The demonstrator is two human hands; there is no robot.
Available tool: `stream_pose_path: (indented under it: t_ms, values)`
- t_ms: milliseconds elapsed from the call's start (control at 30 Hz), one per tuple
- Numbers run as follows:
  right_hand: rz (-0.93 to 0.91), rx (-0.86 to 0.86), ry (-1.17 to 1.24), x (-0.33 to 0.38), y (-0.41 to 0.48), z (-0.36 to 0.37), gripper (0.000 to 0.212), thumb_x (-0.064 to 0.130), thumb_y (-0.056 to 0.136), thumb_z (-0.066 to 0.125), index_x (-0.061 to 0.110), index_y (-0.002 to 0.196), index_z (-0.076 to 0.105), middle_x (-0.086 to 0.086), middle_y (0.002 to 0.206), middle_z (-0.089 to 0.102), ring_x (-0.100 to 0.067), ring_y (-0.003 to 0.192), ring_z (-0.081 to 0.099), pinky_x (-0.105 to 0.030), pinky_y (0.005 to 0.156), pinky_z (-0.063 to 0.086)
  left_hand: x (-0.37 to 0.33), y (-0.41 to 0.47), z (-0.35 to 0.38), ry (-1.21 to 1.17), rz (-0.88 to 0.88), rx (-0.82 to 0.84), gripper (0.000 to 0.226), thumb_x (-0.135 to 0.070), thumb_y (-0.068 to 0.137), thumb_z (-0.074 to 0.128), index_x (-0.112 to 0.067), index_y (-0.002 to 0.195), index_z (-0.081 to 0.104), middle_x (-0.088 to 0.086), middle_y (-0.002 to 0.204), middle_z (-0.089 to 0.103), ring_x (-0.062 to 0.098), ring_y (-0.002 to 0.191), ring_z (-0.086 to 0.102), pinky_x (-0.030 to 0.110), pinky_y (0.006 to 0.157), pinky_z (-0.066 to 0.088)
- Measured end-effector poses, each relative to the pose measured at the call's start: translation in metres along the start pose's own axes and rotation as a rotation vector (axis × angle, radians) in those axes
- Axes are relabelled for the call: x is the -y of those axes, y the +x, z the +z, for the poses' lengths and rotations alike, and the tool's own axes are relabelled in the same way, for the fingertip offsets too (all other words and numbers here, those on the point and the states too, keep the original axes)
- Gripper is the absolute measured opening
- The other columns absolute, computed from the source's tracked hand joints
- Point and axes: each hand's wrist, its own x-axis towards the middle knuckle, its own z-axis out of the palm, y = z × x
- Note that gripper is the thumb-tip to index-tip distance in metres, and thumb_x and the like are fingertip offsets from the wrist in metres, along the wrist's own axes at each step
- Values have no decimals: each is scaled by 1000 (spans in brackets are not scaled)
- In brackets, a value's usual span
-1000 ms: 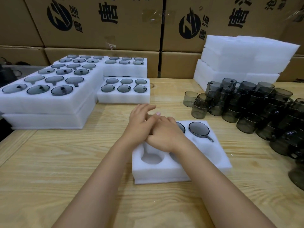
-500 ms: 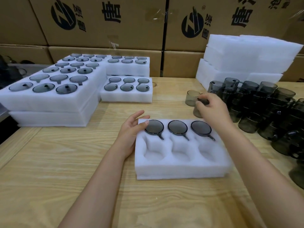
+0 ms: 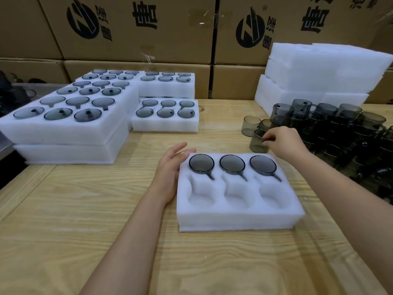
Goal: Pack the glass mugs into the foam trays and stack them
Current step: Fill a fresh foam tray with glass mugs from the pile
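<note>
While right hand (image 3: 286, 143) pinches mug (image 3: 257, 145), left hand (image 3: 169, 171) (slack) rests on wooden table (image 3: 85, 209); cartons (image 3: 138, 39) behind.

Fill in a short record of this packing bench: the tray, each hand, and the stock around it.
Tray: white rectangular foam tray on the pale wooden table, six pockets
Filled: far row, three smoky grey glass mugs, handles towards the near row
Empty: near row, three pockets
Left hand: open, against the tray's left side
Right hand: pinches the rim of a loose smoky glass mug beyond the tray's far right corner
Stock: cluster of loose dark glass mugs on the right; stacked filled foam trays on the left
</note>
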Motion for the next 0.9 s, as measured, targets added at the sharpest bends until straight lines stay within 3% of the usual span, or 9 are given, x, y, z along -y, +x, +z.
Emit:
stream_pose_path:
  t_ms: [100,233,300,400,533,667,733,800,900]
  values:
    - [-169,-107,120,15,-23,-16,14,9,85,66,11,98,71,-4,93,68,-18,87,57,-25,81,41,-2,-4,0,78,75,16,37,-5,81,65,-16,117,60,8,115,67,27,102,64,45,90,50]
    - [-531,-162,316,51,-70,-36,14,0,82,68,9,92,70,10,82,61,-12,78,60,-21,76,47,-15,-17,1,232,298,49,50,-12,71,64,-15,121,57,1,117,65,17,119,55,27,94,47]
    - [-648,-129,374,66,-91,-40,15,-5,80,67,6,91,70,5,83,62,-10,77,58,-18,76,47,-24,-25,3,277,355,127,53,-12,71,64,-15,124,55,2,120,63,17,122,53,22,91,46]
    - [-721,-63,412,82,-112,-36,14,-8,81,64,3,90,68,-2,88,63,-9,81,56,-16,77,45,-33,-38,8,416,371,305,65,-20,66,74,-16,127,52,6,126,62,18,126,51,31,103,42]
    - [-688,-19,493,93,-129,-22,15,-6,82,64,6,91,68,0,101,60,-7,87,56,-16,79,44,-33,-51,14,598,386,306,69,-29,60,79,-6,122,60,9,122,65,20,121,56,44,107,40]
    - [-536,50,688,101,-137,-8,27,20,81,67,34,103,61,18,130,44,-2,102,56,-14,83,46,-27,-55,15,637,447,162,59,-39,50,82,-19,103,68,-6,104,71,11,108,62,33,100,46]
    - [-456,122,740,105,-139,0,47,34,76,76,48,113,50,27,127,44,3,105,53,-12,87,45,-22,-55,15,642,467,134,54,-43,47,83,-26,97,67,-14,97,71,7,103,64,23,94,46]
    - [-354,182,803,107,-140,6,65,46,65,78,48,119,44,23,119,53,5,105,55,-15,89,46,-19,-53,12,650,463,141,51,-43,47,83,-30,93,65,-19,94,71,3,101,63,16,89,45]
    - [-244,255,919,103,-139,9,70,50,54,75,39,119,51,12,113,62,-2,94,63,-24,86,50,-21,-52,-1,579,406,263,42,-36,57,80,-22,94,67,-8,98,71,11,103,63,22,91,45]
